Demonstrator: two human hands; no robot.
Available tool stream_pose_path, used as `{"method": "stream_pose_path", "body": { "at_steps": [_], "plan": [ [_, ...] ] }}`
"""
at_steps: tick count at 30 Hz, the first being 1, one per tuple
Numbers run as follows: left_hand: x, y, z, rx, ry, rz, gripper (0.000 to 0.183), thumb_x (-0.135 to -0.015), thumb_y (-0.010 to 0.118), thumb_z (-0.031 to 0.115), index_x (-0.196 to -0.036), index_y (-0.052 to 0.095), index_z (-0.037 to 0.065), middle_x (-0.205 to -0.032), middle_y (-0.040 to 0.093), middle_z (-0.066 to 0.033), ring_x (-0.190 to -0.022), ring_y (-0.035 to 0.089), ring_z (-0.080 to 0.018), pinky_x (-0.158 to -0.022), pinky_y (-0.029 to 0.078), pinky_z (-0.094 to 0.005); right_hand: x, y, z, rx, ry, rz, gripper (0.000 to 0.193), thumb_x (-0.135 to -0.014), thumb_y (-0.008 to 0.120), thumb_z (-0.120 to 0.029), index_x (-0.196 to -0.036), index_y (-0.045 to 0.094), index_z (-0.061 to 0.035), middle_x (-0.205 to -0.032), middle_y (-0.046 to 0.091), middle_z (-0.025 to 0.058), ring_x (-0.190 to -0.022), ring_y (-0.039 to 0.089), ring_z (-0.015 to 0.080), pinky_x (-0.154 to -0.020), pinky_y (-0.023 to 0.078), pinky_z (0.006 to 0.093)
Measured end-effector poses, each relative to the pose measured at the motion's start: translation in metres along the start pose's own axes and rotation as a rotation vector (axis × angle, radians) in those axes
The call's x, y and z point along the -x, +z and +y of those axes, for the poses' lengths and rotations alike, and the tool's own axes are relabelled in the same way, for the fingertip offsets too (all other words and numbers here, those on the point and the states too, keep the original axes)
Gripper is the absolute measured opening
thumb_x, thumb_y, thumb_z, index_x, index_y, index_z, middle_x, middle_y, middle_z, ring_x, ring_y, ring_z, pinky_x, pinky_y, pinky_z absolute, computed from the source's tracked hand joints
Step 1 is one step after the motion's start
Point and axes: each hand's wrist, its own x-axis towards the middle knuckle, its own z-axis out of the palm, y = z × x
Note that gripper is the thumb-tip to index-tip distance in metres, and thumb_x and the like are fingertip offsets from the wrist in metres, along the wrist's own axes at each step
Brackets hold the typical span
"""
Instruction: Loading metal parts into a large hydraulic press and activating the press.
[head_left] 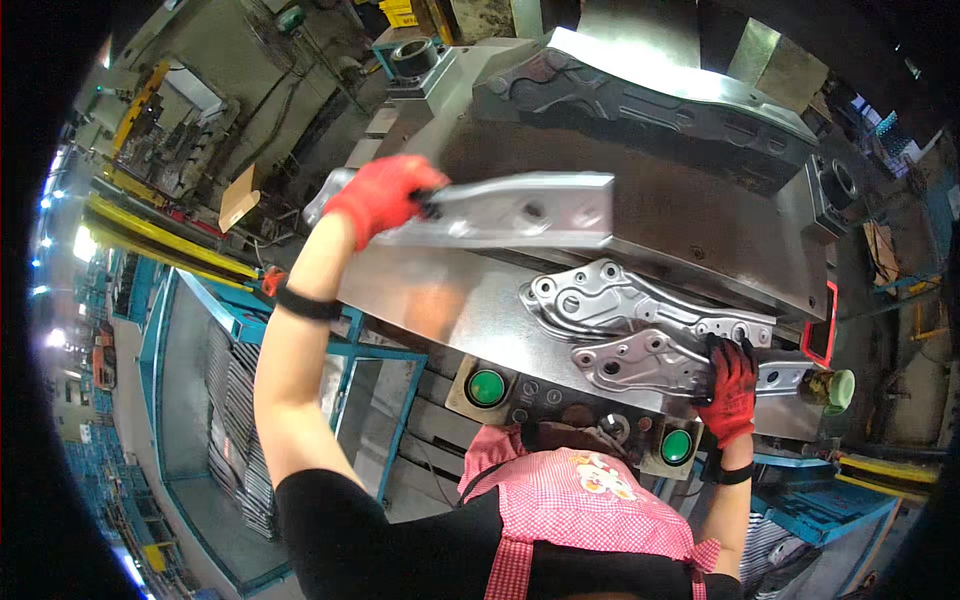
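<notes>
My left hand (385,200), in a red glove with dark fingertips, is closed on a long silver stamped metal part (535,210). It holds this part above the left side of the steel die, slightly smeared by motion. My right hand (728,392), gloved the same way, has its fingers bent over a second stamped metal part (640,365) at the bench's near edge. Just beyond that lies a similar stamped metal part (600,300) with round holes and ribs, seemingly stacked on another. The undersides of my right fingers are hidden.
A dark shaped die block (650,115) stands at the back, between guide bushings (414,58). Green push buttons (487,388) sit along the near edge. A green-capped container (838,390) stands right. Blue racks (215,300) hold stacked metal parts.
</notes>
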Motion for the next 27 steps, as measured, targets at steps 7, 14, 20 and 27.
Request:
{"method": "stream_pose_path", "body": {
  "at_steps": [7,14,20,27],
  "plan": [
    [0.100,0.061,-0.048,-0.081,-0.263,-0.395,0.036,-0.064,0.069,0.009,-0.100,0.064,0.013,-0.100,0.060,-0.0091,-0.099,0.056,-0.0292,-0.084,0.045,-0.0378,0.002,0.011,0.004,0.020,0.019,0.015,0.095,-0.041,0.080,-0.022,-0.125,0.040,-0.0063,-0.129,0.039,0.0160,-0.123,0.033,0.0349,-0.106,0.023,0.0468],
    [0.067,0.111,-0.054,0.014,-0.508,-0.551,0.036,-0.064,0.066,0.012,-0.100,0.064,0.013,-0.106,0.059,-0.0140,-0.099,0.054,-0.0326,-0.083,0.045,-0.0391,0.005,0.002,0.009,0.006,-0.011,-0.057,0.096,-0.042,0.079,-0.023,-0.128,0.039,-0.0086,-0.129,0.038,0.0148,-0.123,0.033,0.0340,-0.105,0.023,0.0472],
    [0.086,0.169,-0.052,-0.253,-0.233,0.086,0.057,-0.065,0.068,0.017,-0.120,0.054,0.021,-0.135,0.037,-0.0171,-0.125,0.031,-0.0377,-0.103,0.024,-0.0514,-0.019,-0.051,-0.011,0.174,-0.159,0.102,0.068,-0.050,0.071,-0.023,-0.115,0.052,-0.0140,-0.120,0.047,0.0123,-0.113,0.042,0.0318,-0.101,0.028,0.0511],
    [0.101,0.172,0.013,-0.087,-0.490,0.366,0.069,-0.069,0.068,0.029,-0.131,0.041,0.014,-0.136,0.032,-0.0215,-0.125,0.029,-0.0409,-0.105,0.018,-0.0519,-0.166,-0.105,-0.036,0.207,-0.027,0.312,0.090,-0.048,0.080,-0.029,-0.128,0.042,-0.0126,-0.125,0.042,0.0127,-0.118,0.036,0.0317,-0.105,0.024,0.0466]
  ]
}}
